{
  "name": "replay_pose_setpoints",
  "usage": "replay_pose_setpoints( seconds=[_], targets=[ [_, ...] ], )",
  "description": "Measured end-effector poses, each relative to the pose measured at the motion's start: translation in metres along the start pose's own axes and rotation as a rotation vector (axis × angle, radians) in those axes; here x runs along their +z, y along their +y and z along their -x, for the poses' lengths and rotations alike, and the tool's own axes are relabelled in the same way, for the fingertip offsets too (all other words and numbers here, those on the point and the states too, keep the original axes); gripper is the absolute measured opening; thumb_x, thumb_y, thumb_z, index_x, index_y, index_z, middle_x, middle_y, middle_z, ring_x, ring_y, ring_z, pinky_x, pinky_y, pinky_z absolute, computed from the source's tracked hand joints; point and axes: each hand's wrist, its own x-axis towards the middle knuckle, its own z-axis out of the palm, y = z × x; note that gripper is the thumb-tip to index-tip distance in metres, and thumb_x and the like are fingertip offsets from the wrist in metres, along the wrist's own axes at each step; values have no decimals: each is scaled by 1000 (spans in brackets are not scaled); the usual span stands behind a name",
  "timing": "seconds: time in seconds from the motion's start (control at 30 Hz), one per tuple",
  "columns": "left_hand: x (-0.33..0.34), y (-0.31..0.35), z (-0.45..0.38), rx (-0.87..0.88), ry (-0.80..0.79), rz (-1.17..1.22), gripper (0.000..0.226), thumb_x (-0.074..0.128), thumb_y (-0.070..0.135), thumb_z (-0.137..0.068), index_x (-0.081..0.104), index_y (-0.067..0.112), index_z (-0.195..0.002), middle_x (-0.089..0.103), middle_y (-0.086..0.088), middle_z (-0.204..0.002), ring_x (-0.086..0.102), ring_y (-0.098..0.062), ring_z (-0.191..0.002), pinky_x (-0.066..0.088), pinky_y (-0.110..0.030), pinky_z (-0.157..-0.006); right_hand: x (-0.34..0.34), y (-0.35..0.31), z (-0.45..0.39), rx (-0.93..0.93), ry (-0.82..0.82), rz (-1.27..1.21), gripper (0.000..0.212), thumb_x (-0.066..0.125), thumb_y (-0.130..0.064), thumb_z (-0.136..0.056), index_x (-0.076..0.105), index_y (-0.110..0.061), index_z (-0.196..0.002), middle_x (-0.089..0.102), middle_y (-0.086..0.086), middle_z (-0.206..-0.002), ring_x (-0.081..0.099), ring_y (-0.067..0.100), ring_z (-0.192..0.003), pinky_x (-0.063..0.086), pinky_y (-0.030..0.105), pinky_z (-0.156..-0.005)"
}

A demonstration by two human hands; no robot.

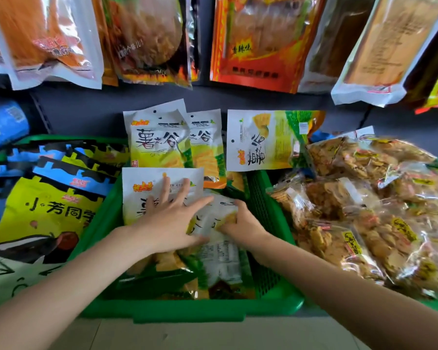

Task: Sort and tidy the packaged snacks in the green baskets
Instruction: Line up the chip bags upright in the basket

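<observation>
A green basket [192, 310] in the middle holds several white-and-green chip packets. Two of them [159, 140] stand upright at its back, and a third [258, 140] lies sideways on the rim to the right. My left hand [172, 221] lies with spread fingers on an upright packet [142, 188] and on a tilted packet [213, 215] beside it. My right hand [240, 221] grips the right edge of that tilted packet, fingers curled round it. More packets lie flat beneath, partly hidden by my arms.
The left basket [20, 142] holds blue-and-yellow snack bags [46, 205]. Clear bags of fried snacks [364, 210] are heaped on the right. Large orange and red packets [250, 41] hang above along the dark back wall. A pale floor strip runs below.
</observation>
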Motion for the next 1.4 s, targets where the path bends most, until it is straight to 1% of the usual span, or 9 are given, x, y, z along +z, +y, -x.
replay_pose_setpoints(
  seconds=[0.13, 0.3, 0.47, 0.57, 0.77, 0.9, 1.07, 1.23, 1.4],
  targets=[
    [-20, -4, -4, -64, 215, 370, 62, 18, 76, -80, 43, 49, -131, 18, 7, -155, 5, -24, -143, 13, -54, -114, 11, 0, 37, -374, -93, -27, 67, 45, -2, -89, 19, -28, -146, 50, -6, -102, 48, -4, -62, 42, 11, -59],
    [-45, 12, -7, -132, 60, 646, 88, 34, 80, -65, 27, 41, -143, 13, 5, -157, 14, -22, -144, 16, -44, -116, 19, 0, 52, -546, -303, -226, 80, 40, 13, -87, 7, -36, -142, 29, -29, -130, 33, -14, -116, 27, -3, -92],
    [-40, 12, -23, -250, 133, 291, 58, 50, 53, -86, 29, 44, -139, -4, 0, -157, -3, -40, -142, 15, -59, -112, -8, -9, 45, -300, -352, -582, 67, 36, 19, -76, 39, -19, -132, 57, 17, -93, 58, 20, -87, 48, 22, -65],
    [-26, 10, -17, -239, 96, 170, 57, 52, 46, -89, 25, 46, -140, -19, 1, -156, -21, -41, -139, 3, -66, -109, -32, -5, 6, -42, -60, -369, 47, 34, 9, -89, 46, -11, -129, 58, 18, -103, 54, 33, -110, 47, 40, -96],
    [4, 25, -14, -169, 9, -110, 61, 43, 8, -93, 22, 35, -144, -30, -11, -151, -31, -49, -132, 3, -71, -106, -26, 0, -54, 77, -27, 82, 44, 46, -12, -94, 34, -1, -135, 47, 15, -132, 46, 28, -121, 40, 36, -99],
    [13, 18, -17, -147, 41, -111, 48, 44, 15, -96, 28, 34, -138, -29, -10, -152, -30, -51, -131, 5, -72, -103, -9, 6, -70, 114, -56, 249, 66, 59, -30, -89, 28, 2, -138, 45, 17, -136, 46, 30, -124, 41, 40, -102],
    [10, 14, -14, -137, 56, -19, 61, 47, 35, -94, 12, 39, -144, -31, -6, -151, -33, -47, -132, 3, -70, -105, -26, -1, -61, 22, -43, 233, 22, 66, -27, -84, 54, -9, -78, 57, 6, -85, 55, 21, -82, 45, 29, -67],
    [6, 14, -9, -123, 85, 14, 72, 49, 41, -90, 4, 39, -146, -33, -5, -151, -34, -46, -132, 5, -69, -106, -55, -24, -31, -63, -204, 409, 62, 70, -7, -78, 41, -5, -133, 53, 12, -122, 52, 24, -104, 44, 37, -96],
    [3, 15, -6, -132, 69, 20, 77, 50, 46, -88, 0, 40, -146, -34, -6, -150, -34, -46, -131, 5, -67, -107, -62, -29, -8, -187, -158, 525, 71, 64, 2, -79, 32, -12, -141, 53, -4, -95, 46, 17, -87, 42, 23, -67]
  ],
)
